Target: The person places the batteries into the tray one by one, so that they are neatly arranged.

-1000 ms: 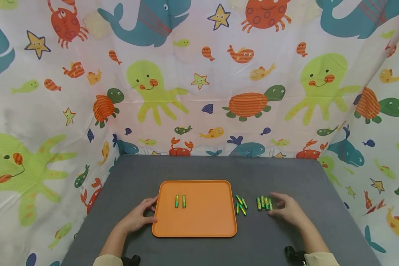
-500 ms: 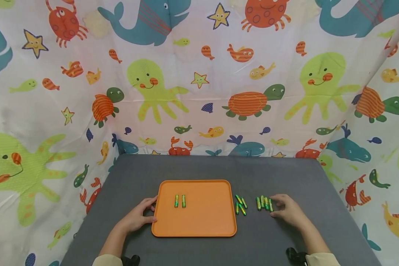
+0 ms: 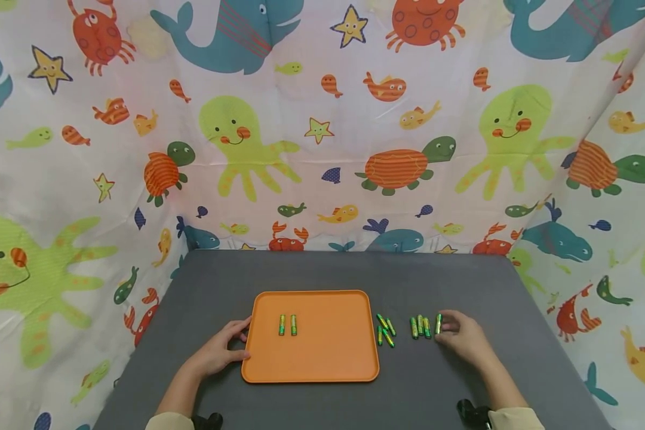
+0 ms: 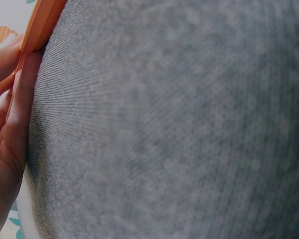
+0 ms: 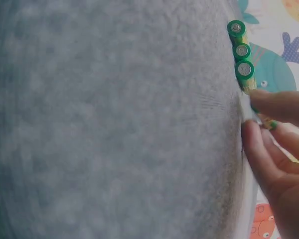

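My right hand [image 3: 464, 337] pinches one green-and-yellow battery [image 3: 438, 323] between thumb and fingers. In the right wrist view that battery [image 5: 267, 121] is partly hidden behind the fingers. Just left of it, three batteries [image 3: 420, 326] lie side by side on the grey table; their round ends [image 5: 241, 50] face the right wrist camera. At the left edge of the orange tray [image 3: 312, 364], my left hand [image 3: 217, 349] grips the rim with fingers and thumb, also seen along the tray's edge [image 4: 42, 22] in the left wrist view. Two batteries [image 3: 287, 325] stand parallel on the tray's upper left part.
Several more batteries [image 3: 385, 329] lie loosely grouped by the tray's right edge, between it and the row of three. Grey cloth covers the table [image 3: 322, 272]. A white curtain [image 3: 279, 125] printed with sea animals hangs behind and along both sides.
The right fingers have closed on the end battery of the row and drawn it a little to the right, leaving a gap beside the other three. The left hand stays on the tray.
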`<state>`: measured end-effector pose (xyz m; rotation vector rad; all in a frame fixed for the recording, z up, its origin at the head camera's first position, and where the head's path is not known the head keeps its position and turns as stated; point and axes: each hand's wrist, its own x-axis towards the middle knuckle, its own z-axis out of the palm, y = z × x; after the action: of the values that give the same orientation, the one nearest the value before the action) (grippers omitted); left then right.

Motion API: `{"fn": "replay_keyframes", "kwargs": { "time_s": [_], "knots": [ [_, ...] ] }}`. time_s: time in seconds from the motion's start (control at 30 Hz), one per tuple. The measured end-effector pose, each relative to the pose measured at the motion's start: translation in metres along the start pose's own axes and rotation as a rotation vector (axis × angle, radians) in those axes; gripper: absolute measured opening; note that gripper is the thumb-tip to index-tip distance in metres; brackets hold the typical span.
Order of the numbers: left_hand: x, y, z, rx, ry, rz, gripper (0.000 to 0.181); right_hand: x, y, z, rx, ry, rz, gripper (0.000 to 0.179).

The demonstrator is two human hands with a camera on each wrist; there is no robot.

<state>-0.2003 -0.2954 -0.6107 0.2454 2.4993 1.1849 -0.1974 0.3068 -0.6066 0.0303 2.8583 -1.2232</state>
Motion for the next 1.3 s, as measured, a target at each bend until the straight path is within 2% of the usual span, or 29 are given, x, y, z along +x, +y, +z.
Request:
{"fn": "replay_keyframes", "kwargs": {
  "time_s": [0.27, 0.57, 0.8, 1.3],
  "knots": [
    [0.003, 0.0, 0.001, 0.021, 0.025, -0.028, 0.091, 0.006, -0.015, -0.001, 0.144, 0.021, -0.012, 0.061],
    [0.003, 0.001, 0.002, 0.019, 0.029, -0.021, 0.09, 0.012, -0.061, -0.004, 0.188, -0.002, -0.041, 0.06],
    [0.001, 0.0, 0.001, 0.004, 0.033, -0.013, 0.09, 0.017, -0.085, 0.007, 0.22, -0.022, -0.065, 0.058],
    [0.003, -0.001, 0.003, -0.007, 0.006, 0.021, 0.089, 0.017, -0.118, 0.037, 0.284, -0.08, -0.098, 0.055]
  ]
}}
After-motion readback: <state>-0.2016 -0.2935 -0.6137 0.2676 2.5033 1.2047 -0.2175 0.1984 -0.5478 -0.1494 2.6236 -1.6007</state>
